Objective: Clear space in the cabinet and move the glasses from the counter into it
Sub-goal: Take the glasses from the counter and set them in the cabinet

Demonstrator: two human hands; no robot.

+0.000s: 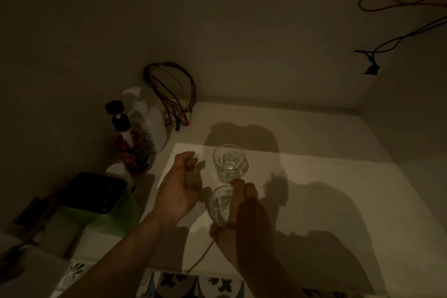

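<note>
In dim light, a clear ribbed glass (228, 162) stands upright on the white cabinet shelf (326, 189). Just in front of it, my right hand (244, 222) grips a second clear glass (220, 203), tilted, slightly above the shelf. My left hand (177, 189) is to the left of both, its fingers curled around a faint, translucent third glass (195, 173) that is hard to make out. The standing glass is touched by neither hand.
At the shelf's left stand a dark-capped pump bottle with reddish liquid (131, 150) and a white pump bottle (151, 123). Coloured wires (170, 89) hang in the back corner. A dark box on a green base (96, 198) sits at front left. More wires (399, 2) run along the right wall.
</note>
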